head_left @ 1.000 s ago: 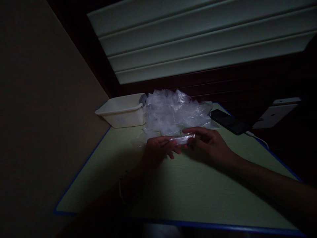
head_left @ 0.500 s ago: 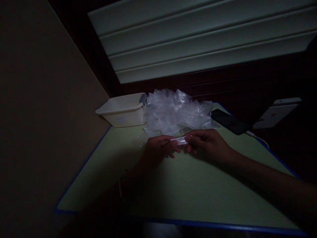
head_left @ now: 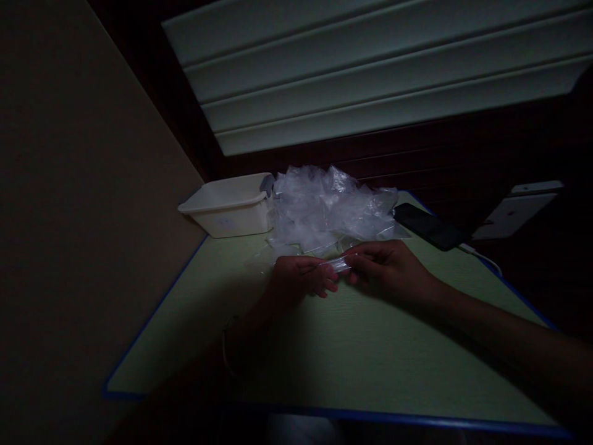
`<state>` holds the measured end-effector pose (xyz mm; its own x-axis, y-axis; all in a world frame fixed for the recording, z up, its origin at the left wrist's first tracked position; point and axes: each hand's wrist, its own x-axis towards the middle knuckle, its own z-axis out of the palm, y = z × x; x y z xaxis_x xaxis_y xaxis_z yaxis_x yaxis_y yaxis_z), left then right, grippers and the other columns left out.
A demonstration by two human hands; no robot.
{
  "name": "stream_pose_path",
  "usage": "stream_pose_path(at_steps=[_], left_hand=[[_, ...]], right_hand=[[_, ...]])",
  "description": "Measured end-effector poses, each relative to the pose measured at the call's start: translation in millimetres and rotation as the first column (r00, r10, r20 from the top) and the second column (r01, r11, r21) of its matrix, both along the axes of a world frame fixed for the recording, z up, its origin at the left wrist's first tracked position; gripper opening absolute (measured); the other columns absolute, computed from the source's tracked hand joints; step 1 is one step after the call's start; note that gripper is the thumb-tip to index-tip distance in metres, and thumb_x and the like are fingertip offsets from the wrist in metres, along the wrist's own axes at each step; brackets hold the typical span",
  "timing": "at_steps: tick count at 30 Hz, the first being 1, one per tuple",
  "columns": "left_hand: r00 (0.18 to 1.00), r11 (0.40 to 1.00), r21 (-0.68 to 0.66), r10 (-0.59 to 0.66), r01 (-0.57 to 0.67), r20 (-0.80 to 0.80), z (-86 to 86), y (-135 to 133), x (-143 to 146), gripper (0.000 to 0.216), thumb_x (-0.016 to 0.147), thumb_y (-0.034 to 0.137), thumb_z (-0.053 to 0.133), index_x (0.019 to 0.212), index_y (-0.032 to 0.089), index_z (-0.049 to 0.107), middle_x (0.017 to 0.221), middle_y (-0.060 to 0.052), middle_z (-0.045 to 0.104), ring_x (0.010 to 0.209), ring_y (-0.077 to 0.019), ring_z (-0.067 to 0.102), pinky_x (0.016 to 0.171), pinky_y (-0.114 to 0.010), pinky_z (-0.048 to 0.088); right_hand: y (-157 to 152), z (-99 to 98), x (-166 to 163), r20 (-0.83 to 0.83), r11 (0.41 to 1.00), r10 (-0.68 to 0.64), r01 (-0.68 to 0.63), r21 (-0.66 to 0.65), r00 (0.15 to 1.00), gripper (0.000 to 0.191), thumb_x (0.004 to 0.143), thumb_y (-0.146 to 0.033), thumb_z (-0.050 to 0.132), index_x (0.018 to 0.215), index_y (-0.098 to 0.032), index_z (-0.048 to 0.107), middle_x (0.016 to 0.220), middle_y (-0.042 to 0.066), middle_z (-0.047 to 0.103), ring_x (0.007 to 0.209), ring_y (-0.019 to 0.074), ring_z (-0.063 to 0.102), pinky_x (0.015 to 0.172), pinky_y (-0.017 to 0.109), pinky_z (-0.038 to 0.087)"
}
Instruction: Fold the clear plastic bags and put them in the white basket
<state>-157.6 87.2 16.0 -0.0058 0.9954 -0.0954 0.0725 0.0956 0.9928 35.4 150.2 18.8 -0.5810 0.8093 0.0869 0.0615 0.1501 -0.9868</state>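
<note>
Right hand [head_left: 391, 267] has shifted inward along plastic strip [head_left: 340, 264], fingers now covering its right end. Strip narrow, glossy, creased, pinched between both hands over pale green surface [head_left: 370, 364]; left hand [head_left: 299, 276] grips other end. Behind: crumpled, filmy heap of clear plastic [head_left: 319, 210], smooth cream tub [head_left: 238, 219] with sloping walls, flat black phone [head_left: 428, 227] farther right.

A dim wall [head_left: 102, 216] flanks a blue-edged green table [head_left: 380, 358].
</note>
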Motion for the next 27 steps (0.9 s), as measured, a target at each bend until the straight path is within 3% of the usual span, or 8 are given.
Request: stream_pose_path(at_steps=[4, 6, 9, 12, 18, 21, 23, 27], left_hand=[[0.973, 0.987, 0.145, 0.095, -0.065, -0.212, 2.6, -3.9, -0.2, 0.026, 0.081, 0.039, 0.067, 0.085, 0.015, 0.075, 0.070, -0.007, 0.074, 0.055, -0.0146, 0.066, 0.054, -0.025, 0.053], [0.883, 0.952, 0.303, 0.169, -0.032, -0.437, 2.9, -6.7, -2.4, 0.026, 0.086, 0.038, 0.062, 0.095, 0.018, 0.074, 0.077, -0.006, 0.076, 0.063, -0.0161, 0.069, 0.062, -0.027, 0.055], [0.642, 0.837, 0.523, 0.313, 0.161, -0.700, 1.1, -10.0, -7.7, 0.026, 0.094, 0.035, 0.053, 0.103, 0.020, 0.072, 0.094, -0.006, 0.076, 0.084, -0.0178, 0.072, 0.076, -0.027, 0.056], [0.458, 0.696, 0.599, 0.416, 0.396, -0.786, -0.3, -12.9, -13.1, 0.028, 0.097, 0.028, 0.046, 0.111, 0.017, 0.067, 0.102, -0.007, 0.075, 0.088, -0.0175, 0.072, 0.075, -0.026, 0.058], [0.336, 0.477, 0.613, 0.543, 0.631, -0.769, 1.9, -22.5, -16.7, 0.027, 0.095, 0.017, 0.049, 0.120, 0.011, 0.057, 0.117, -0.014, 0.068, 0.108, -0.0205, 0.066, 0.087, -0.031, 0.058], [0.329, 0.456, 0.608, 0.552, 0.650, -0.766, -0.5, -24.1, -15.0, 0.030, 0.094, 0.013, 0.052, 0.123, 0.010, 0.055, 0.121, -0.016, 0.065, 0.112, -0.0223, 0.063, 0.090, -0.033, 0.057], [0.393, 0.463, 0.636, 0.520, 0.617, -0.759, -2.5, -22.0, -12.1, 0.030, 0.093, 0.014, 0.054, 0.122, 0.011, 0.055, 0.122, -0.016, 0.065, 0.113, -0.0220, 0.063, 0.092, -0.034, 0.056], [0.719, 0.668, 0.695, 0.342, 0.268, -0.605, -1.1, -13.5, -3.2, 0.058, 0.079, 0.032, 0.074, 0.128, 0.012, 0.052, 0.120, -0.014, 0.065, 0.105, -0.0202, 0.066, 0.087, -0.029, 0.058]], right_hand=[[3.3, 3.4, 2.0, -0.014, 0.996, -0.076, 0.077, 0.051, 0.997, 0.027, 0.082, -0.043, 0.066, 0.079, -0.016, 0.072, 0.063, 0.002, 0.067, 0.053, 0.0104, 0.053, 0.051, 0.024, 0.040], [4.9, 5.8, 3.0, -0.010, 0.987, -0.155, 0.155, 0.034, 0.988, 0.037, 0.083, -0.049, 0.064, 0.070, -0.015, 0.068, 0.060, 0.002, 0.064, 0.050, 0.0095, 0.051, 0.048, 0.023, 0.038], [4.8, 8.9, 2.8, 0.013, 0.978, -0.166, 0.166, -0.126, 0.986, 0.049, 0.082, -0.058, 0.060, 0.062, -0.014, 0.063, 0.053, 0.003, 0.061, 0.042, 0.0081, 0.047, 0.041, 0.022, 0.032], [0.2, 10.9, 0.4, -0.014, 0.933, -0.012, 0.006, -0.359, 1.000, 0.049, 0.079, -0.059, 0.063, 0.066, -0.012, 0.064, 0.052, 0.004, 0.062, 0.038, 0.0069, 0.046, 0.036, 0.019, 0.027], [-9.3, 13.1, -3.4, -0.103, 0.867, 0.059, -0.102, -0.488, 0.993, 0.038, 0.081, -0.046, 0.066, 0.070, -0.010, 0.069, 0.056, 0.006, 0.066, 0.038, 0.0048, 0.044, 0.033, 0.016, 0.022], [-9.9, 13.8, -3.8, -0.100, 0.890, 0.049, -0.089, -0.447, 0.994, 0.032, 0.081, -0.037, 0.066, 0.063, -0.010, 0.067, 0.047, 0.002, 0.059, 0.036, 0.0042, 0.039, 0.033, 0.017, 0.021], [-8.9, 12.5, -3.6, -0.108, 0.905, 0.033, -0.075, -0.419, 0.994, 0.031, 0.080, -0.036, 0.066, 0.062, -0.011, 0.067, 0.048, 0.002, 0.059, 0.038, 0.0050, 0.041, 0.033, 0.017, 0.022], [-4.8, 6.1, -1.8, -0.072, 0.952, 0.029, -0.050, -0.303, 0.997, 0.036, 0.082, -0.042, 0.064, 0.063, -0.012, 0.066, 0.046, -0.001, 0.054, 0.038, 0.0051, 0.039, 0.037, 0.019, 0.026]])
